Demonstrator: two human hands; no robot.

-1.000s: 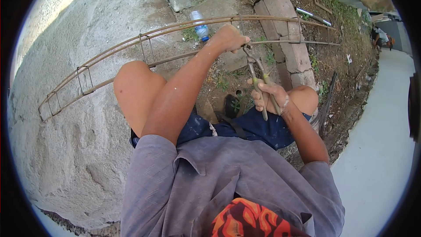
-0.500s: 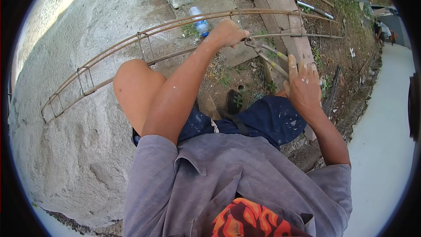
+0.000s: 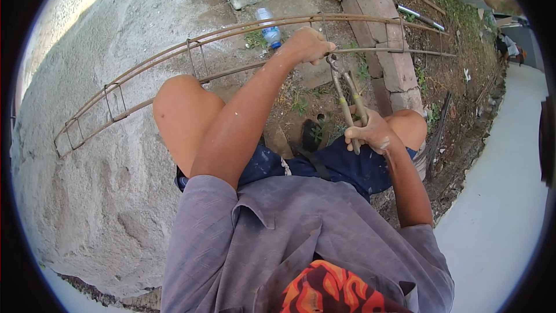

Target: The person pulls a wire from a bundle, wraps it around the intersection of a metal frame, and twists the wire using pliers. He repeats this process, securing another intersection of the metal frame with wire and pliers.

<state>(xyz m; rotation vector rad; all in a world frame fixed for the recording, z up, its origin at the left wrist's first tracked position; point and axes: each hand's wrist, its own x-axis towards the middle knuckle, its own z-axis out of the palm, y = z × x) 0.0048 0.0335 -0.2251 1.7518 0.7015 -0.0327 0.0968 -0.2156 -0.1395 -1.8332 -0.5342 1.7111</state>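
A long cage of thin steel rods with wire stirrups arcs across the view, in front of my knees. My left hand is closed around its nearer rod, by a stirrup. Just below that grip are the jaws of long-handled pincers, touching or very near the rod; whether they bite a tie wire is too small to tell. My right hand is wrapped round the pincers' handles, which are close together and point back toward my right knee.
A plastic bottle lies beyond the cage. Concrete blocks lie under its right end. A sand heap spreads at left, and a pale wall stands at right. A metal tube rests on the soil.
My right hand has swung the pincers down toward me, from pointing right to pointing at my knee, and its fingers have closed round the handles. My left hand stays on the rod.
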